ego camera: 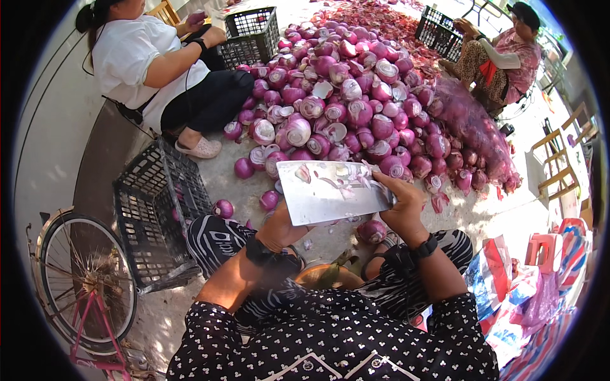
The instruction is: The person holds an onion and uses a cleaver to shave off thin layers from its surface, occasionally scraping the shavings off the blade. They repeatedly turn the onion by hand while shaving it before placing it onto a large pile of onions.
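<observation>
My right hand (403, 202) is closed on the handle end of a wide steel cleaver (333, 195), whose flat blade reaches left in front of me with scraps of onion skin stuck to it. Under the blade's left end is my left hand (281, 228); its fingers are hidden by the steel, so what it holds cannot be seen. A large heap of red onions (343, 109), many with cut ends, lies just beyond the blade. One red onion (372, 231) rests on the ground between my feet, below my right hand.
Black plastic crates stand at my left (152, 209), far left (251, 38) and far right (439, 35). A person (143, 62) sits at the left, another person (505, 62) at the far right. A mesh sack of onions (472, 128), striped bags (495, 281) and a bicycle wheel (86, 283) flank me.
</observation>
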Tool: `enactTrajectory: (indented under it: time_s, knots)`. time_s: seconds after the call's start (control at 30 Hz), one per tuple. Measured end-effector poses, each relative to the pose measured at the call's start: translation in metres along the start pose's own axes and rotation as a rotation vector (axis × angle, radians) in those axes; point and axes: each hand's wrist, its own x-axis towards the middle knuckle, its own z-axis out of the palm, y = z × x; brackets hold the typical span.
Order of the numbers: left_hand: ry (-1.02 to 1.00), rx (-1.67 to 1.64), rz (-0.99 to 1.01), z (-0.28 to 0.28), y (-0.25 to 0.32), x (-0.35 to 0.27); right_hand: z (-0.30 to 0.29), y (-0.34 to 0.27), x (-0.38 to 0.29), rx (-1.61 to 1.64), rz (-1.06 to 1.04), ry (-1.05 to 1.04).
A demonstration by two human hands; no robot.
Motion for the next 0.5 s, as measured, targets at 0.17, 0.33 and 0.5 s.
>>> enactTrajectory:
  time_s: [0.17,0.33,0.5]
  knots:
    - [0.233,0.149,0.234,-0.017,-0.016,-0.001,-0.010,-0.033,0.016,0.014,-0.073,-0.148]
    - [0.493,0.246,-0.041,-0.017,0.002,0.006,-0.009,-0.030,0.020,-0.026,-0.207,-0.249]
    - [0.351,0.651,0.014,0.017,0.001,0.008,-0.002,-0.016,0.009,-0.066,-0.180,-0.249]
